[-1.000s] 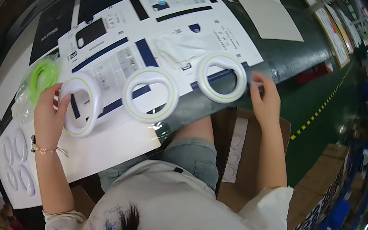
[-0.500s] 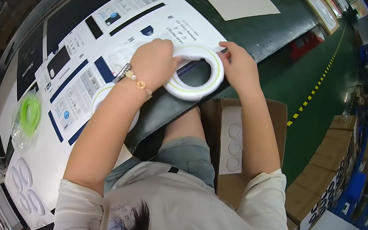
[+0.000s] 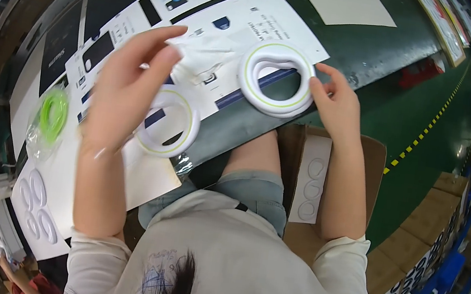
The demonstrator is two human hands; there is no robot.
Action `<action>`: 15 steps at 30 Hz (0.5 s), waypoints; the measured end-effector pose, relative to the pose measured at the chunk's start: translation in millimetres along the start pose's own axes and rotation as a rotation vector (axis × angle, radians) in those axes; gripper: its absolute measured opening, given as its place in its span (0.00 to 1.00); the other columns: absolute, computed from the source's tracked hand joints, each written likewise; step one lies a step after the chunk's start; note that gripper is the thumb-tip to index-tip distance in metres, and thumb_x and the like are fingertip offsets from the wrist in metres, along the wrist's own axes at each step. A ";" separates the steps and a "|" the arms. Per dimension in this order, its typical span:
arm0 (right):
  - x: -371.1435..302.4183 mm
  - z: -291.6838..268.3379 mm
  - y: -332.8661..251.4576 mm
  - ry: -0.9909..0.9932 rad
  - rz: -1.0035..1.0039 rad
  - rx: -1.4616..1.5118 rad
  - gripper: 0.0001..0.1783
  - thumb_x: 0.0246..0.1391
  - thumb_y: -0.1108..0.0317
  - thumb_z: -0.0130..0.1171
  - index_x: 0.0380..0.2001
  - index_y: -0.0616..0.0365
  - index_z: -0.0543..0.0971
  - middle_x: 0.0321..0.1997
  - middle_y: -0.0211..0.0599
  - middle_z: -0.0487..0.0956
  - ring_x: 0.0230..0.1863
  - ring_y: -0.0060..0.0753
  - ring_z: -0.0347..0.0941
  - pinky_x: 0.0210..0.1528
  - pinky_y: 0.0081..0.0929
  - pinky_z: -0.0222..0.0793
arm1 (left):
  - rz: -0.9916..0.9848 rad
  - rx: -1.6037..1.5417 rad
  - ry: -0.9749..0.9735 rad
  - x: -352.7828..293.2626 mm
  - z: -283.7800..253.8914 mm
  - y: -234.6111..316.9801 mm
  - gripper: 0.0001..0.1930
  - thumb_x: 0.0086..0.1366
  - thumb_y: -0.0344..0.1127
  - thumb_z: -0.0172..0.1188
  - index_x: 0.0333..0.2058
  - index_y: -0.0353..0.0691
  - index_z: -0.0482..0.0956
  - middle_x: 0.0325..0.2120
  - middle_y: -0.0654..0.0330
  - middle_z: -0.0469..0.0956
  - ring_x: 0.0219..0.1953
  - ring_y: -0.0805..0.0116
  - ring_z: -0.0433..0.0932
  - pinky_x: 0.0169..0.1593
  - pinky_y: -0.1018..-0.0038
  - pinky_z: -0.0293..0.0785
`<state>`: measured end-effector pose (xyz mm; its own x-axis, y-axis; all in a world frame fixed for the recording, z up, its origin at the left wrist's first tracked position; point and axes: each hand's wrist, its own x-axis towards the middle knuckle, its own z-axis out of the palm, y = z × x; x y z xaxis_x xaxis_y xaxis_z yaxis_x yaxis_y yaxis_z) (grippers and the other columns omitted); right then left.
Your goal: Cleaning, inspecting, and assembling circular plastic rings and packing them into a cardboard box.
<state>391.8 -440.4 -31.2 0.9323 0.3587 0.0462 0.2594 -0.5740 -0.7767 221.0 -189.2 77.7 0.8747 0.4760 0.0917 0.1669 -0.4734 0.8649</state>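
A thick white ring with a yellow-green line (image 3: 246,76) lies at the near edge of the printed sheet. My right hand (image 3: 339,106) pinches its right rim with bent fingers and thumb. To the left, my left hand (image 3: 126,86) is raised, slightly blurred, with thumb and fingers apart and nothing between them. Below it rests a second white ring (image 3: 191,126), partly covered by the hand. A crumpled clear plastic wrapper (image 3: 206,58) lies between my hands on the white printed sheet (image 3: 299,38).
At the left lie a bagged coil of bright green rings (image 3: 53,115) and several pale oval pieces (image 3: 38,203). An open cardboard box (image 3: 369,184) stands beside my right leg, with more cartons (image 3: 410,232) farther right. Another person's arm (image 3: 7,268) shows at lower left.
My left hand has let go of the ring and moved left, its fingers opening. The second ring shows more fully. The whole view has shifted slightly.
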 end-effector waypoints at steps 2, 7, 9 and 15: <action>-6.1 -2.7 8.0 0.011 0.004 0.037 0.20 0.56 0.66 0.61 0.52 0.56 0.77 0.23 0.24 0.73 0.26 0.15 0.65 0.30 0.17 0.63 | 0.362 -0.185 -0.043 -43.9 -24.5 27.1 0.16 0.68 0.38 0.48 0.38 0.32 0.80 0.28 0.59 0.76 0.29 0.68 0.73 0.40 0.75 0.73; -31.4 -9.5 9.3 0.117 -0.008 0.263 0.19 0.58 0.69 0.57 0.54 0.56 0.75 0.24 0.22 0.71 0.26 0.13 0.64 0.32 0.14 0.61 | 0.441 -1.167 -0.729 -110.2 -51.3 69.7 0.26 0.76 0.50 0.29 0.49 0.57 0.81 0.46 0.76 0.80 0.57 0.67 0.70 0.65 0.42 0.49; -44.4 -14.6 13.2 0.152 0.038 0.328 0.20 0.59 0.71 0.56 0.55 0.57 0.74 0.25 0.21 0.71 0.27 0.12 0.64 0.32 0.12 0.61 | 0.486 -1.200 -0.857 -117.1 -58.1 68.2 0.24 0.76 0.51 0.27 0.54 0.61 0.75 0.53 0.79 0.73 0.62 0.70 0.61 0.64 0.38 0.38; -31.8 -9.1 26.6 0.185 -0.064 0.356 0.17 0.59 0.73 0.54 0.52 0.59 0.75 0.26 0.22 0.71 0.30 0.12 0.66 0.35 0.12 0.61 | 0.783 -1.143 -1.137 -120.5 -92.8 48.2 0.23 0.75 0.53 0.28 0.61 0.65 0.67 0.62 0.81 0.65 0.66 0.75 0.55 0.64 0.34 0.22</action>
<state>371.3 -473.7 -47.7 0.9550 0.2285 0.1888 0.2454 -0.2523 -0.9360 81.4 -200.6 154.1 0.5223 -0.5107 0.6829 -0.3331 0.6151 0.7147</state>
